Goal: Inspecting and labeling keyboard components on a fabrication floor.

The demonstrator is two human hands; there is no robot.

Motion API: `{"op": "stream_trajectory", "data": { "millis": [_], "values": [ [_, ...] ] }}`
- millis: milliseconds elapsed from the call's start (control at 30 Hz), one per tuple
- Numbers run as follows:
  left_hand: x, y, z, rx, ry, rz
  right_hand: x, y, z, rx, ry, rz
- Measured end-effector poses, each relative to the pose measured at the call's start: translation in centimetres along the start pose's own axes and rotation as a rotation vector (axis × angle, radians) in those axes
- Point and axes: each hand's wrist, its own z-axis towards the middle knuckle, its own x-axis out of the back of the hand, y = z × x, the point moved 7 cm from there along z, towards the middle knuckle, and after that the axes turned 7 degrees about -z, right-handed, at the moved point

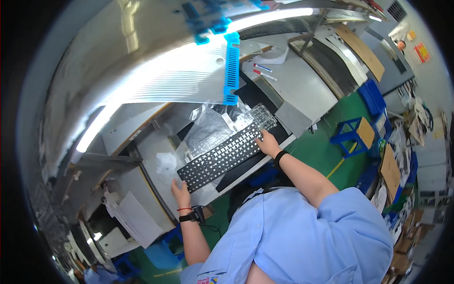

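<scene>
A long black keyboard panel, covered with rows of white spots, lies tilted between my two hands over the workbench. My left hand grips its near left end, with the thumb along the edge. At the other end, my right hand closes on the right edge. Just beyond the panel are crumpled clear plastic sheeting and a transparent, grid-patterned sheet. A dark mat shows under the panel's near side. The fingers under the panel are hidden.
A bright lamp and a clear ribbed sheet with a blue slotted edge hang above the bench. Two markers lie on the bench at the far right, near a white fan-like unit. A blue stool stands on the green floor.
</scene>
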Motion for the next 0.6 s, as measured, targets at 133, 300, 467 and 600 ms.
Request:
{"op": "stream_trajectory", "data": {
  "millis": [133,300,467,600],
  "values": [
    [-0.5,2.0,-4.2,-0.056,0.166,-0.194,-0.8,1.7,0.8,0.094,-0.116,-0.026],
    [-7.6,4.3,-11.4,-0.204,0.044,-0.507,-1.3,4.8,0.6,0.233,-0.173,0.205],
    [-17.3,2.2,-16.8,-0.186,-0.832,-0.304,-0.5,5.4,0.0,0.416,-0.024,0.393],
    [-23.7,-6.7,-17.8,-0.100,-1.003,-0.186,0.1,7.6,-3.9,0.773,0.283,0.605]
  ]
}}
